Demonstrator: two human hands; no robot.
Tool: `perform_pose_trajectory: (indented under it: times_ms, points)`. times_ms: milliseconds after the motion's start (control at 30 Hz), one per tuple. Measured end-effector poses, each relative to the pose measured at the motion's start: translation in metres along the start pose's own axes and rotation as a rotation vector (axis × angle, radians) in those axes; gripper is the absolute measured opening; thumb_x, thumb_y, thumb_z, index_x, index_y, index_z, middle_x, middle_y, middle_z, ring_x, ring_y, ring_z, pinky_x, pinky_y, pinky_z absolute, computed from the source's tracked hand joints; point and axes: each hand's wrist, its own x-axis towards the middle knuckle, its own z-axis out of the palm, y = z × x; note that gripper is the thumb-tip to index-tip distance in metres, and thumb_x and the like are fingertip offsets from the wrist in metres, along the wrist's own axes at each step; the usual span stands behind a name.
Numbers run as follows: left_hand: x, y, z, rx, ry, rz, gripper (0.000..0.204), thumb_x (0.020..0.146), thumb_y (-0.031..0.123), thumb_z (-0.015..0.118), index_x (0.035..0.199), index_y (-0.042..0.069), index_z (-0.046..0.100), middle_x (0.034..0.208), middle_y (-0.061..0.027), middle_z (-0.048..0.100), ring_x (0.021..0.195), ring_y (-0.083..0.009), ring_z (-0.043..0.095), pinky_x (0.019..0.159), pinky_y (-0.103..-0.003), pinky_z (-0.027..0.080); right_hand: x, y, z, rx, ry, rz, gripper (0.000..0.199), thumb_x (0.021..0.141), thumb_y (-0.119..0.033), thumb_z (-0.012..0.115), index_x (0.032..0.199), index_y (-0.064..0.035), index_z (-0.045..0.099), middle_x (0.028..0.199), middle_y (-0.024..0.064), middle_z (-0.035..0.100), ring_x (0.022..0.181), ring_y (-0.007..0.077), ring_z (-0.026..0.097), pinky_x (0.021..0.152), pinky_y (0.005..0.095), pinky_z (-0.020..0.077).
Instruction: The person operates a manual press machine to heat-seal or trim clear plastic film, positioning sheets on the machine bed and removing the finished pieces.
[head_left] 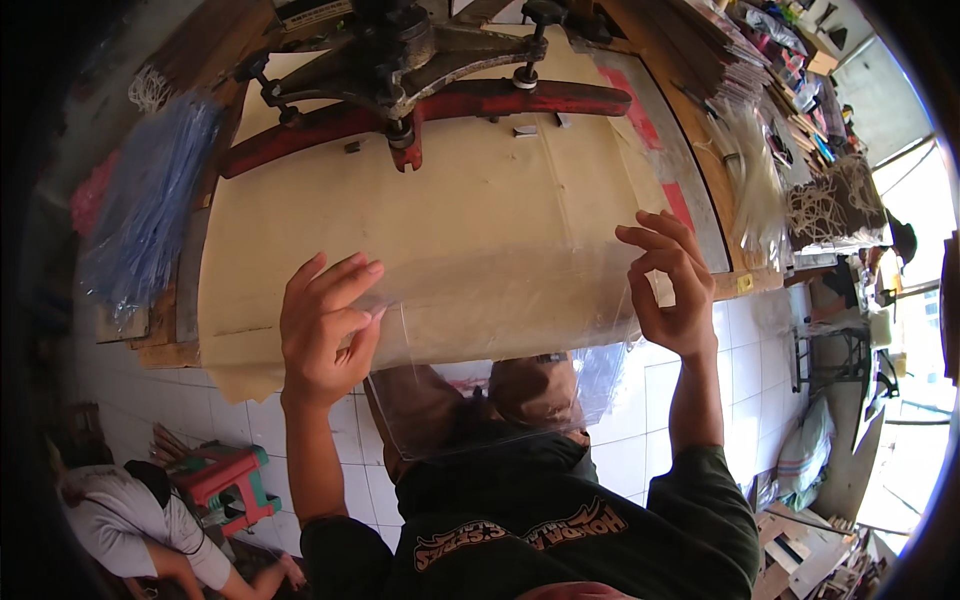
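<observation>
My left hand pinches the left edge of a clear plastic sheet that lies on the cream paper-covered work table. Thumb and forefinger of my right hand grip the sheet's right edge. The sheet hangs partly over the table's near edge, in front of my dark shirt. Above the sheet, a red metal press arm with black clamps reaches across the back of the table.
A bundle of blue plastic strips lies left of the table. Stacks of clear bags and cords crowd the right bench. A person in a white shirt crouches on the tiled floor at lower left beside a red-green stool.
</observation>
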Motion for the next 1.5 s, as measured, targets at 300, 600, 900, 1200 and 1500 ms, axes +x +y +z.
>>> perform_pose_trajectory:
  times_ms: [300,600,900,1200,1500]
  points:
    - [-0.018,0.009,-0.002,0.387,0.139,0.123,0.035,0.075,-0.002,0.083,0.101,0.01,0.063,0.115,-0.0079,0.069,0.091,-0.0267,0.064,0.084,-0.044,0.05,0.005,-0.017,0.007,-0.235,-0.016,0.011,0.021,0.078,0.007,0.073,0.096,-0.0043,0.07,0.111,0.0112,0.074,0.106,0.0297,0.07,0.098,0.0489,0.0507]
    - [-0.022,0.009,-0.003,0.233,0.026,0.035,0.028,0.071,0.001,0.087,0.085,0.005,0.063,0.101,-0.0085,0.067,0.087,-0.026,0.066,0.075,-0.042,0.051,0.004,-0.028,0.012,-0.198,0.011,0.055,0.032,0.076,0.012,0.073,0.104,-0.0014,0.073,0.101,0.0111,0.071,0.086,0.0275,0.065,0.075,0.0377,0.0519]
    - [0.0,0.015,-0.007,0.29,-0.13,0.16,0.019,0.079,-0.001,0.074,0.076,0.006,0.056,0.114,-0.0119,0.071,0.097,-0.0261,0.07,0.088,-0.044,0.055,0.015,-0.034,-0.004,-0.194,-0.165,0.012,0.045,0.062,0.011,0.063,0.104,-0.0037,0.074,0.089,0.0092,0.059,0.083,0.0274,0.059,0.075,0.0402,0.0482]
    - [0.024,0.013,-0.008,0.397,-0.283,0.157,0.023,0.08,0.0,0.07,0.103,0.003,0.071,0.105,-0.008,0.07,0.095,-0.0224,0.065,0.087,-0.043,0.052,0.039,-0.034,-0.007,-0.132,-0.344,0.039,0.021,0.073,-0.009,0.083,0.083,-0.0076,0.064,0.084,0.0061,0.056,0.081,0.0265,0.058,0.073,0.0393,0.0469]
    - [0.053,0.01,-0.011,0.246,-0.565,0.025,0.045,0.072,0.008,0.078,0.116,0.004,0.069,0.103,-0.0074,0.062,0.099,-0.0241,0.058,0.09,-0.04,0.045,0.038,-0.036,0.002,-0.268,-0.356,-0.045,0.023,0.073,-0.013,0.082,0.078,-0.0096,0.06,0.08,0.0031,0.057,0.079,0.0235,0.057,0.072,0.0385,0.0443]
